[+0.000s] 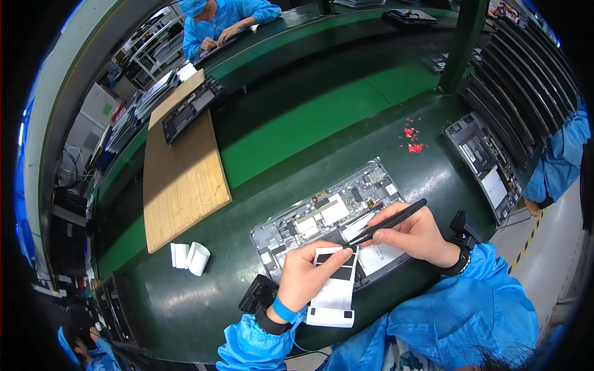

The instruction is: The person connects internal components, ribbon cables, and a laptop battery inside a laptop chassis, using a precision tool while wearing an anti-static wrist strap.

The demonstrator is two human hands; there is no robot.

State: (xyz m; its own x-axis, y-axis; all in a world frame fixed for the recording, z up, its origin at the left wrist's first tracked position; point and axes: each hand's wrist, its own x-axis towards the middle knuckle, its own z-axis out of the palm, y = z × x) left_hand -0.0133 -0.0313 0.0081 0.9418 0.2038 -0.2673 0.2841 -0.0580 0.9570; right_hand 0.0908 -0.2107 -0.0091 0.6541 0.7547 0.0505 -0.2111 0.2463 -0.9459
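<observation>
In my left hand [303, 275] is a white backing strip [334, 292] with black rectangular stickers on it, pinched near its top edge and hanging down. My right hand [411, 235] grips a pair of black tweezers [399, 219], whose tips meet the strip beside my left thumb. Whether the tips hold a sticker is too small to tell. Below both hands lies an opened laptop base [288, 232], its circuit board and battery exposed; my hands cover part of its front.
White rolled strips [190, 257] lie left of the laptop base. Beyond it are red scraps [413, 142]. A wooden board [185, 179] bridges to the far bench, bearing another laptop base [192, 111]. Stacked black panels [520, 80] and a third base [489, 164] stand right. A co-worker [216, 25] sits opposite.
</observation>
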